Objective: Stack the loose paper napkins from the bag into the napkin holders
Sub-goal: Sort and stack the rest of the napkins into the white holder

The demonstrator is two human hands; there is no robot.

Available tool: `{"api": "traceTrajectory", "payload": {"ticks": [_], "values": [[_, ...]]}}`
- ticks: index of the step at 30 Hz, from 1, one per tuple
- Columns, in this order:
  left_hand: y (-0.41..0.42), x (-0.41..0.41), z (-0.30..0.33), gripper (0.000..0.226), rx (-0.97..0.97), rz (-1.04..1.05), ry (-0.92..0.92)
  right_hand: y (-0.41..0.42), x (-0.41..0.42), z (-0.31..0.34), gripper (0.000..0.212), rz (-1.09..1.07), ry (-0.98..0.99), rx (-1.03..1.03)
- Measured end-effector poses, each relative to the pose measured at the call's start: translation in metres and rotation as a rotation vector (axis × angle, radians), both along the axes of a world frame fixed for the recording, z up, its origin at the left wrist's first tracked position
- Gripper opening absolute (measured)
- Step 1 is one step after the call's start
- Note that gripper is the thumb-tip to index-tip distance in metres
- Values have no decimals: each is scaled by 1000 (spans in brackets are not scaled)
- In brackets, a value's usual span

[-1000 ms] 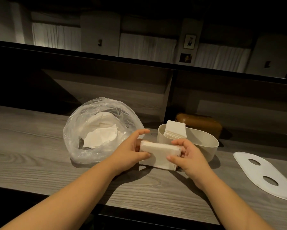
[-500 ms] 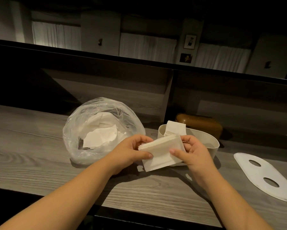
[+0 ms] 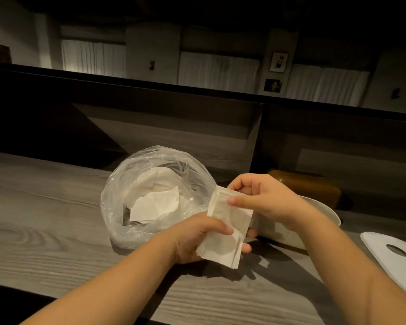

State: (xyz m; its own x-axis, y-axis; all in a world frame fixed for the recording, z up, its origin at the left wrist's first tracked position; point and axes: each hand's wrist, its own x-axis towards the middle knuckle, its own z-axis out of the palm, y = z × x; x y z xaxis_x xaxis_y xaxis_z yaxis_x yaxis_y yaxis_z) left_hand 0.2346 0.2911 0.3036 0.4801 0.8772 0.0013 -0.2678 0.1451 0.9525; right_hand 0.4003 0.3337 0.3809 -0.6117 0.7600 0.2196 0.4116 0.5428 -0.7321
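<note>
Where it lay flat, both hands now tilt the napkin stack upright.

- No text, label, brand, number or sign can be read anywhere in the view.
- The two small framed pictures on the far wall are too dim and small to show any lettering.
</note>
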Motion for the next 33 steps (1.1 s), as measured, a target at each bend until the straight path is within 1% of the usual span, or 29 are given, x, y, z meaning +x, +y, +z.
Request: {"api": "traceTrajectory", "payload": {"ticks": [1,3,7,9,10,12,13,14,15,16,17,18,19,20,21,23,24,25,27,31,33], "values": [[1,-2,0,52,-7,-7,-34,3,-2,0,2,-19,36,-11],[2,-5,0,52,-18,-30,-85,8,-5,-6,9,-83,111,12],[3,-6,-2,54,-18,-78,-40,7,-7,-21,13,-163,144,35],[3,-5,-4,54,-22,-113,-46,6,-6,-23,14,-248,177,139],[3,-5,-4,53,-28,-120,-58,6,-3,-21,14,-302,222,226],[5,-5,-6,52,-46,-113,-70,6,6,-15,15,-409,392,403],[7,-5,-8,54,-63,-104,-77,6,13,-10,14,-453,506,437],[8,-5,-8,56,-88,-83,-87,4,20,-5,13,-479,617,407],[9,-6,-7,57,-115,-54,-98,1,26,0,13,-474,712,322],[9,-6,-6,54,-135,-16,-112,-3,31,4,12,-425,780,204],[10,-5,-5,50,-149,27,-125,-8,34,6,12,-344,805,79],[10,-4,-6,48,-165,72,-140,-12,33,8,13,-254,789,-32],[11,-4,-6,49,-181,121,-144,-16,29,6,15,-183,730,-108],[12,-3,-6,52,-190,157,-143,-20,22,2,15,-147,631,-132],[13,-4,-5,56,-199,174,-146,-20,12,-5,14,-146,503,-96],[15,-6,-4,66,-243,158,-193,-18,-6,-20,14,-222,230,92],[16,-8,-4,69,-274,153,-216,-15,-14,-27,16,-276,115,198],[16,-9,-2,71,-288,155,-222,-13,-19,-32,19,-312,51,278],[12,-8,0,74,-262,119,-197,-11,-22,-37,23,-349,51,336],[9,-7,-1,86,-199,100,-126,-6,-24,-44,22,-339,111,353],[6,-7,0,84,-181,103,-107,-4,-25,-46,19,-334,128,370]]}}
